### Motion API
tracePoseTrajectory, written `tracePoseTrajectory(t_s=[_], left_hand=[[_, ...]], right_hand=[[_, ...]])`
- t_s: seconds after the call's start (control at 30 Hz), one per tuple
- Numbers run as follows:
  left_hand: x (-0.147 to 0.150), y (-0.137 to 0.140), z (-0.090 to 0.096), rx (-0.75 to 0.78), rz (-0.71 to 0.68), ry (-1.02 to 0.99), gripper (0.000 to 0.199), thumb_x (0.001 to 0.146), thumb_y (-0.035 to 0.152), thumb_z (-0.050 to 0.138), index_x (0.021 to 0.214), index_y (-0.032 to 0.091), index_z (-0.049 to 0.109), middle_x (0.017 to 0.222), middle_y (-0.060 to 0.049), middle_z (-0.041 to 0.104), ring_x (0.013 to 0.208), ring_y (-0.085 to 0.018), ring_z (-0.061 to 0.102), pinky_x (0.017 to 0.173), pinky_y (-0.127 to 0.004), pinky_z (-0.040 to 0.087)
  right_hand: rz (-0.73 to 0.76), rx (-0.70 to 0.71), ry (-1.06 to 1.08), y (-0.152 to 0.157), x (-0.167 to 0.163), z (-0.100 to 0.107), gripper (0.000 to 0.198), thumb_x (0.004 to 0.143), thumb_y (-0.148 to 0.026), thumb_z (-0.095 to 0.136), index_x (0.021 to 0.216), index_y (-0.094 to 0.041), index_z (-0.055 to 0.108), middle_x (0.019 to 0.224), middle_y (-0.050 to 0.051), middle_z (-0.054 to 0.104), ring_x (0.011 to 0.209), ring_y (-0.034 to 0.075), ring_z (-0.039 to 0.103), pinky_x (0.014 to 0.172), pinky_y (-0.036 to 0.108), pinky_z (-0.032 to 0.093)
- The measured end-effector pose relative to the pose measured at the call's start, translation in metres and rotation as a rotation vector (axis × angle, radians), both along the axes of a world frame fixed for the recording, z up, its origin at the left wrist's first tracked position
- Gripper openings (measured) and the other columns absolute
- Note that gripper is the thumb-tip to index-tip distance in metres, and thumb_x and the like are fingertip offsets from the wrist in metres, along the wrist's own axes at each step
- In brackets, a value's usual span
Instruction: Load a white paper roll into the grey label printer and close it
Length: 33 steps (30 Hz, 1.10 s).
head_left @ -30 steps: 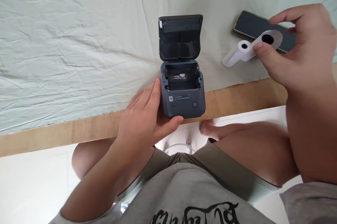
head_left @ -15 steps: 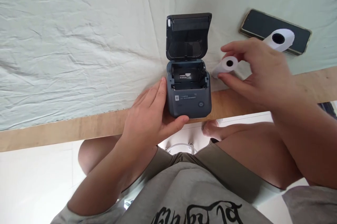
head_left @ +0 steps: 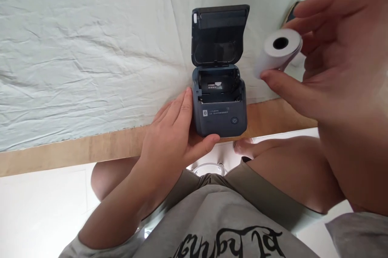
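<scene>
A dark blue-grey portable thermal printer [head_left: 220, 118] sits at the table's front edge with its lid [head_left: 218, 36] swung up and its paper bay uncovered. My left hand [head_left: 169, 133] grips it, fingers along its left side and thumb at the front edge. To the right of the printer, a white paper roll [head_left: 266, 58] with a dark core is raised above the cloth. My right hand [head_left: 339, 52] pinches that roll between thumb and fingers, apart from the printer.
A pale, wrinkled cloth [head_left: 91, 48] covers the table, leaving a wooden front edge [head_left: 75, 145] bare. The corner of a phone [head_left: 291, 12] peeks out behind my right hand, which hides the rest. My legs are under the edge.
My right hand has lifted the paper roll up from beside the printer, closer to the camera. It now covers most of the phone and the second roll. My left hand stays on the printer.
</scene>
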<state>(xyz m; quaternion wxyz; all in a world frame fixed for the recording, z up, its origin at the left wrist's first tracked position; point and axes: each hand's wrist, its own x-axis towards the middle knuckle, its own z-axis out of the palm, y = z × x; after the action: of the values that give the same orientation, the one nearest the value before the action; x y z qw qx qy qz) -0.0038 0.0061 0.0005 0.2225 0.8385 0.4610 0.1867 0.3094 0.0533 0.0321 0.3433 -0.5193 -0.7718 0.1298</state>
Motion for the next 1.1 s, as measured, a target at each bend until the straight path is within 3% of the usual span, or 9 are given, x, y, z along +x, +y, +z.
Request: tracePoseTrajectory(t_s=[0.13, 0.2, 0.33, 0.5, 0.67, 0.73, 0.9, 1.0, 1.1], left_hand=[[-0.001, -0.001, 0.000, 0.020, -0.004, -0.006, 0.098, 0.118, 0.080, 0.055, 0.183, 0.008, 0.043, 0.174, -0.027, 0.066, 0.160, -0.044, 0.067, 0.135, -0.059, 0.058], [-0.002, -0.001, -0.001, 0.040, -0.011, -0.006, 0.098, 0.118, 0.082, 0.053, 0.182, 0.009, 0.043, 0.173, -0.027, 0.066, 0.159, -0.044, 0.069, 0.134, -0.058, 0.058], [-0.002, -0.001, -0.002, 0.081, -0.028, 0.006, 0.096, 0.119, 0.080, 0.054, 0.181, 0.008, 0.043, 0.172, -0.029, 0.067, 0.157, -0.044, 0.071, 0.133, -0.058, 0.059], [-0.002, -0.003, -0.004, 0.111, -0.041, 0.005, 0.095, 0.122, 0.079, 0.048, 0.182, 0.006, 0.040, 0.170, -0.030, 0.068, 0.156, -0.043, 0.072, 0.133, -0.058, 0.060], [-0.005, -0.002, -0.003, 0.051, -0.039, -0.038, 0.097, 0.120, 0.079, 0.054, 0.180, 0.004, 0.044, 0.172, -0.030, 0.067, 0.159, -0.044, 0.070, 0.135, -0.058, 0.059], [-0.008, 0.000, 0.000, -0.028, -0.025, -0.078, 0.095, 0.119, 0.076, 0.058, 0.182, 0.008, 0.044, 0.177, -0.027, 0.063, 0.164, -0.044, 0.066, 0.137, -0.058, 0.058], [-0.011, 0.002, 0.012, -0.176, 0.077, -0.188, 0.092, 0.117, 0.079, 0.056, 0.184, 0.016, 0.047, 0.184, -0.020, 0.059, 0.169, -0.044, 0.061, 0.139, -0.061, 0.057], [-0.004, 0.005, 0.017, -0.175, 0.112, -0.229, 0.089, 0.118, 0.077, 0.053, 0.182, 0.015, 0.049, 0.185, -0.020, 0.058, 0.170, -0.042, 0.060, 0.140, -0.060, 0.056], [0.009, 0.012, 0.018, -0.165, 0.118, -0.253, 0.074, 0.118, 0.058, 0.058, 0.178, 0.015, 0.052, 0.183, -0.017, 0.061, 0.171, -0.038, 0.059, 0.141, -0.056, 0.055]], right_hand=[[0.224, 0.298, -0.067, 0.006, -0.033, 0.000, 0.015, 0.102, -0.025, 0.073, 0.116, -0.027, 0.074, 0.110, -0.001, 0.082, 0.102, 0.016, 0.081, 0.088, 0.033, 0.063], [0.280, 0.282, -0.084, 0.012, -0.044, -0.004, 0.018, 0.101, -0.017, 0.067, 0.114, -0.028, 0.074, 0.111, -0.004, 0.084, 0.104, 0.015, 0.083, 0.091, 0.033, 0.065], [0.180, 0.120, -0.135, 0.020, -0.048, -0.004, 0.010, 0.102, -0.023, 0.070, 0.109, -0.027, 0.075, 0.110, -0.004, 0.085, 0.096, 0.017, 0.081, 0.085, 0.036, 0.063], [0.185, 0.131, -0.164, 0.021, -0.038, 0.001, 0.007, 0.107, -0.032, 0.075, 0.110, -0.028, 0.081, 0.105, -0.005, 0.085, 0.086, 0.013, 0.078, 0.078, 0.033, 0.059], [0.247, 0.079, -0.130, 0.022, -0.036, -0.002, 0.010, 0.106, -0.030, 0.076, 0.102, -0.028, 0.085, 0.108, -0.002, 0.086, 0.106, 0.020, 0.085, 0.085, 0.037, 0.067], [0.284, 0.096, -0.087, 0.020, -0.038, -0.002, 0.008, 0.104, -0.025, 0.077, 0.100, -0.027, 0.083, 0.114, -0.001, 0.086, 0.114, 0.019, 0.084, 0.093, 0.036, 0.070], [0.462, 0.280, -0.013, 0.007, -0.045, -0.004, 0.012, 0.101, -0.016, 0.078, 0.101, -0.026, 0.073, 0.111, -0.005, 0.085, 0.104, 0.012, 0.081, 0.093, 0.031, 0.067], [0.418, 0.309, -0.061, -0.004, -0.047, -0.010, 0.011, 0.104, -0.019, 0.073, 0.094, -0.025, 0.072, 0.108, -0.003, 0.084, 0.103, 0.016, 0.081, 0.089, 0.039, 0.063], [0.408, 0.297, -0.088, -0.012, -0.045, -0.017, 0.012, 0.105, -0.025, 0.073, 0.093, -0.025, 0.071, 0.108, -0.001, 0.082, 0.105, 0.017, 0.080, 0.087, 0.041, 0.059]])
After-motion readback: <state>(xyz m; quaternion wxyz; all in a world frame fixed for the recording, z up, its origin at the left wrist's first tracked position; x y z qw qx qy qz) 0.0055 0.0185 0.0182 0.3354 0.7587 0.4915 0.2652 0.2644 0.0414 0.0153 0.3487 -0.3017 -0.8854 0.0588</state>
